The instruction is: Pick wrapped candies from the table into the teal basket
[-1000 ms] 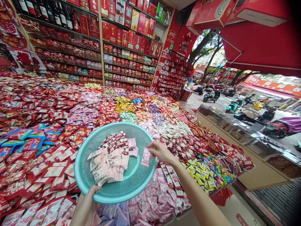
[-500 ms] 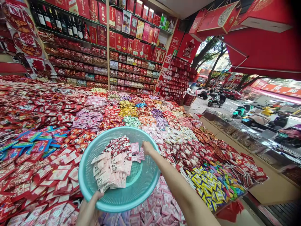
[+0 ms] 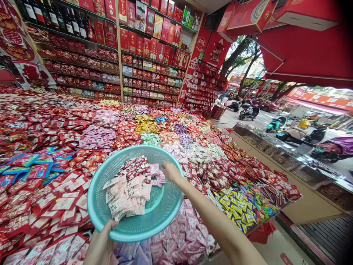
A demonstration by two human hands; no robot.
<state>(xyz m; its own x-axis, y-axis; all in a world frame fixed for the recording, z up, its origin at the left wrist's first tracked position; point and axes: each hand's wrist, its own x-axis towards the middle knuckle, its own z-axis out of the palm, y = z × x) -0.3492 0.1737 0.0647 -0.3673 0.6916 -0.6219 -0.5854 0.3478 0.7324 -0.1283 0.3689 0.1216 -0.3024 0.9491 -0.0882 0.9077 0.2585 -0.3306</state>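
My left hand grips the near-left rim of a turquoise plastic sieve basket, its thumb over the edge. Inside lie pale pink wrapped packets with dark lettering, red-and-white packets and a few small pink packets. Over the basket's right side reaches my right hand, just beside the small pink packets. Its fingers look loosely parted with nothing visible in them, though the fingertips are partly hidden. Pink wrapped packets are heaped below the basket.
Heaps of wrapped sweets surround the basket, among them red-and-white packets, blue packets and yellow packets. Shelves with red boxes and bottles stand behind. At right are a lidded display case and parked scooters.
My right hand has loosened and lifted slightly off the small pink packets, which stay in the basket. The basket with my left hand has shifted slightly left in view.
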